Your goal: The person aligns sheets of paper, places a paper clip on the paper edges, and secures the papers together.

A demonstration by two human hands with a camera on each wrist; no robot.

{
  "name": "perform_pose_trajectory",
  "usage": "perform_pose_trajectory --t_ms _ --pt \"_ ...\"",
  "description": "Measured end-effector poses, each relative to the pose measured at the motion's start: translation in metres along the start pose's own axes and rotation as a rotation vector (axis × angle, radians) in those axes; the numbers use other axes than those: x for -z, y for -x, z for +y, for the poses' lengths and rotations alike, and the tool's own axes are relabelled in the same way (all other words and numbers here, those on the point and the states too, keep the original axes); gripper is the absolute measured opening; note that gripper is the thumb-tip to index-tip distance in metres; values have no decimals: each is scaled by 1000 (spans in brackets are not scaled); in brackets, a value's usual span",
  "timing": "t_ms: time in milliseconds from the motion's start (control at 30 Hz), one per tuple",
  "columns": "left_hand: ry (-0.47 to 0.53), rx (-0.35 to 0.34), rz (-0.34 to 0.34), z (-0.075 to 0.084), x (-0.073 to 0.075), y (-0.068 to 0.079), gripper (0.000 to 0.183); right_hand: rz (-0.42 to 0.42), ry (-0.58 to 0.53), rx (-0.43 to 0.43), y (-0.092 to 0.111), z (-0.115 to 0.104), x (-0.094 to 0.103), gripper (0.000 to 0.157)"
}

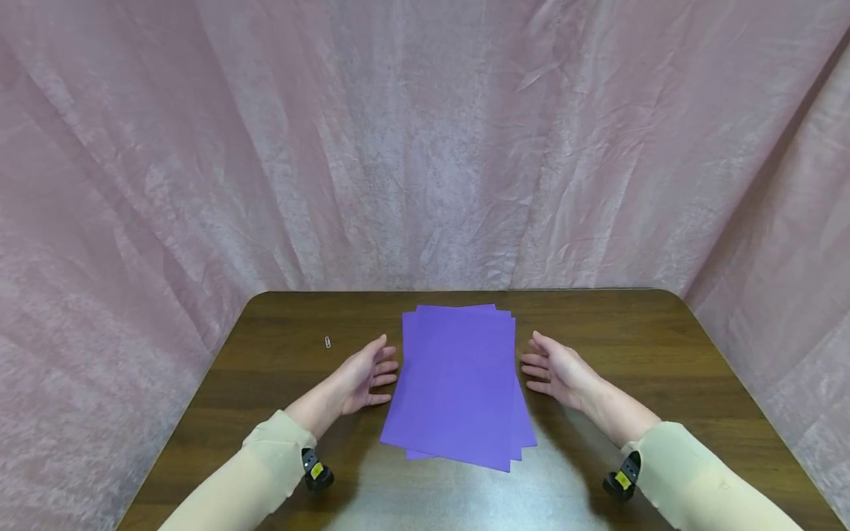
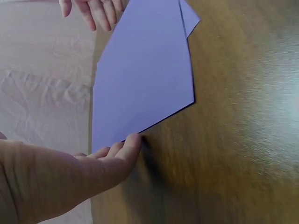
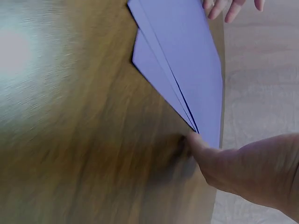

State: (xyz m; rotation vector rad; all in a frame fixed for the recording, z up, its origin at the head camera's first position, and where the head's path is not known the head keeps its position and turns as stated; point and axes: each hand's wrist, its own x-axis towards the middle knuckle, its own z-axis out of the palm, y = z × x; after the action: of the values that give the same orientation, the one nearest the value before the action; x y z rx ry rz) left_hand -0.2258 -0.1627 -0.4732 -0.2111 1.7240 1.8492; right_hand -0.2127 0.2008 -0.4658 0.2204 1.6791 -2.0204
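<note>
Several purple sheets of paper (image 1: 458,383) lie in a loose, fanned stack on the table, their corners sticking out at different angles. On the left of the stack is my left hand (image 1: 369,375), palm turned inward and fingers spread, fingertips right at the paper's edge. Facing it from the other side, my right hand (image 1: 556,371) has its fingers loosely extended toward the right edge. In the left wrist view, the purple paper (image 2: 145,70) reaches up to the left fingertips. The right wrist view shows the sheet edges (image 3: 175,84) converging near the right hand's fingers.
A small paper clip (image 1: 327,342) lies on the brown wooden table (image 1: 631,332), left of the stack. Pink curtains (image 1: 425,147) hang behind the table and at its sides. Each wrist carries a black strapped camera, such as the left wrist camera (image 1: 317,472).
</note>
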Motion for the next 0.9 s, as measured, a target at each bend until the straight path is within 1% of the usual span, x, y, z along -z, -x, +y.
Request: perform_pose_trajectory --t_ms 133,233,333,467,533,633,733,800,900 --pt "20 8 -41 -2 -1 12 75 -20 -5 -19 15 5 1 73" --pt "37 9 -70 -4 -3 18 77 -47 -24 -31 22 9 -1 74" --pt "49 8 -92 -6 -7 19 77 -65 -44 -30 24 12 -5 76" --pt "33 6 -108 -8 -11 18 76 -70 -49 -29 24 12 -7 75" --pt "19 0 -100 -8 -11 18 75 -66 -36 -31 24 12 -6 74" --pt "19 -16 -67 -7 -9 16 75 -60 -11 -28 22 10 -2 74" --pt "46 -23 -40 -4 -5 14 73 -57 4 -24 20 7 3 76" --pt "64 -18 -44 -3 -3 12 74 -58 1 -28 19 6 5 78" --pt "81 -5 -58 -3 -3 9 75 -88 10 -40 16 5 5 78"
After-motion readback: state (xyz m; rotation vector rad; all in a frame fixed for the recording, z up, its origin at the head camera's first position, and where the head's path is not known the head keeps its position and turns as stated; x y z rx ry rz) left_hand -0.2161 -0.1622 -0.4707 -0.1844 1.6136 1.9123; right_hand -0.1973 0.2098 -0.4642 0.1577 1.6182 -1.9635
